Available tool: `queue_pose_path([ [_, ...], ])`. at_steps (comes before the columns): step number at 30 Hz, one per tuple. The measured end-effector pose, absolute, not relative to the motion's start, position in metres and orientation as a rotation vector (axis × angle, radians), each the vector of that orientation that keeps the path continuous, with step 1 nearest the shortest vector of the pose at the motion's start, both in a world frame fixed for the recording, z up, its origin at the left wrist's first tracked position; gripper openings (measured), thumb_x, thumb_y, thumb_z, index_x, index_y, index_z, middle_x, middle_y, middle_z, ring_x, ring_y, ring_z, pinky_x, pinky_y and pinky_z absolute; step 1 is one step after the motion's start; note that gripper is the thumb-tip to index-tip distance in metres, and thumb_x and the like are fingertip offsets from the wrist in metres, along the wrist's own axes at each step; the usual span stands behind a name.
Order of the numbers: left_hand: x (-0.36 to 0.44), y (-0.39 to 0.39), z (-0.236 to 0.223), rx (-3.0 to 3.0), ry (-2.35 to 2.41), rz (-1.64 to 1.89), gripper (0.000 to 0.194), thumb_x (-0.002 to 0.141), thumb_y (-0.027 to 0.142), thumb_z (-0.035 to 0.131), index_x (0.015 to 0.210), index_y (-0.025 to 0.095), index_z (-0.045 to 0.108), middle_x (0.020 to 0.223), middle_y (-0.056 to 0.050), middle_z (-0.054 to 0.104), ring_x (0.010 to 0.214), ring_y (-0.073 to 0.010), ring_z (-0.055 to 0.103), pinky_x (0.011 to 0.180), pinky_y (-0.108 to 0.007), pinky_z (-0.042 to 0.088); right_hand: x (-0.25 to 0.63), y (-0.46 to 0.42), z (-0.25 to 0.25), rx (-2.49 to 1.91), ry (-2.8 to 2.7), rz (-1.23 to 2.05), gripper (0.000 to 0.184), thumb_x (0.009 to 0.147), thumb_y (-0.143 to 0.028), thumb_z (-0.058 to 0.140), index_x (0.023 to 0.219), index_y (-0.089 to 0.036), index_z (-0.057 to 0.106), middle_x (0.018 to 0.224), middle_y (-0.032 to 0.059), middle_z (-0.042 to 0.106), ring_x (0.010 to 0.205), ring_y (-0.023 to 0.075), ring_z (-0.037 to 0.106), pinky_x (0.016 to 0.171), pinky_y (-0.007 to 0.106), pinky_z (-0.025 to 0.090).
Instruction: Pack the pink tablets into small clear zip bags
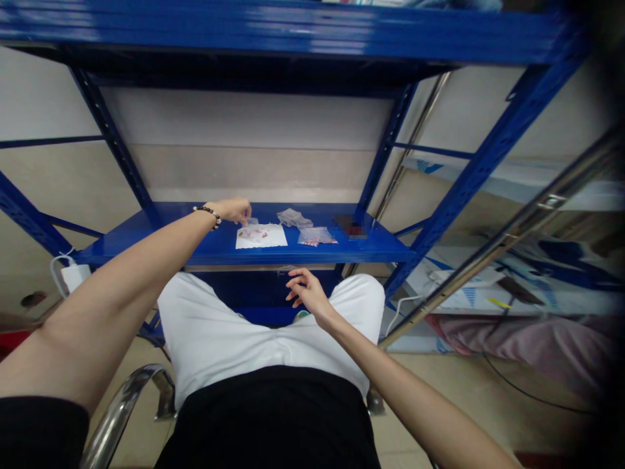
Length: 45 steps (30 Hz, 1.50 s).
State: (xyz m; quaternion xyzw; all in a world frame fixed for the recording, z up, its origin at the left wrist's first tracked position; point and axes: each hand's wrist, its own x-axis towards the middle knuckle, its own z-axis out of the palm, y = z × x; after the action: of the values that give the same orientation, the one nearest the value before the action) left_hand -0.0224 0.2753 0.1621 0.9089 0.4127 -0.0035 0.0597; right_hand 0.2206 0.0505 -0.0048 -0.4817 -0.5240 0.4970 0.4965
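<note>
The left hand rests at the 12 o'clock edge of a white paper sheet on a blue steel shelf; whether it pinches anything is too small to tell. The sheet looks light and flimsy, best taken by its edge. The right hand hangs open and empty below the shelf.
</note>
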Motion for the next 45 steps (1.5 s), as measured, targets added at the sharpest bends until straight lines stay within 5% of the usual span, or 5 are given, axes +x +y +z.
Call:
queue_pose_path([
  [4,-0.019,0.274,0.163,2.701,1.295,-0.053,0.022,0.075,0.032,0.071,0.086,0.013,0.073,0.066,-0.005,0.071,0.062,-0.0147,0.063,0.061,-0.021,0.040,0.212,0.062,-0.011,-1.210,-1.421,1.007,0.035,0.077,-0.021,0.050,0.111,-0.023,0.049,0.089,-0.0007,0.059,0.059,0.0125,0.064,0.043,0.021,0.049],
  [11,-0.013,0.267,0.164,2.745,1.386,-0.041,0.018,0.075,0.033,0.071,0.074,0.015,0.073,0.062,-0.005,0.070,0.060,-0.0136,0.062,0.059,-0.020,0.038,0.161,0.157,0.034,-1.395,-1.698,0.293,0.049,0.085,-0.024,0.057,0.132,-0.015,0.046,0.114,0.0131,0.060,0.109,0.0256,0.054,0.097,0.041,0.043],
  [20,-0.029,0.271,0.152,2.737,1.405,0.088,0.020,0.079,0.034,0.068,0.071,0.016,0.071,0.063,-0.005,0.071,0.056,-0.0119,0.062,0.053,-0.019,0.036,0.137,0.177,0.037,-1.278,-2.094,-0.102,0.032,0.094,-0.033,0.056,0.124,-0.021,0.059,0.115,0.0119,0.055,0.108,0.0259,0.048,0.091,0.037,0.039],
  [27,-0.035,0.273,0.151,2.723,1.371,0.188,0.021,0.077,0.033,0.070,0.088,0.015,0.074,0.071,-0.006,0.074,0.058,-0.0128,0.064,0.055,-0.020,0.037,0.138,0.202,0.032,-1.276,-2.205,-0.064,0.019,0.093,-0.030,0.059,0.099,-0.020,0.074,0.105,0.0107,0.061,0.102,0.0255,0.052,0.088,0.036,0.041],
  [45,-0.036,0.284,0.144,2.674,1.233,0.328,0.012,0.075,0.021,0.062,0.078,0.014,0.072,0.070,-0.007,0.074,0.057,-0.0138,0.066,0.054,-0.020,0.041,0.141,0.229,0.040,-1.272,-2.233,0.150,0.011,0.082,-0.020,0.068,0.085,-0.018,0.078,0.087,0.0074,0.074,0.087,0.0222,0.067,0.083,0.029,0.047],
])
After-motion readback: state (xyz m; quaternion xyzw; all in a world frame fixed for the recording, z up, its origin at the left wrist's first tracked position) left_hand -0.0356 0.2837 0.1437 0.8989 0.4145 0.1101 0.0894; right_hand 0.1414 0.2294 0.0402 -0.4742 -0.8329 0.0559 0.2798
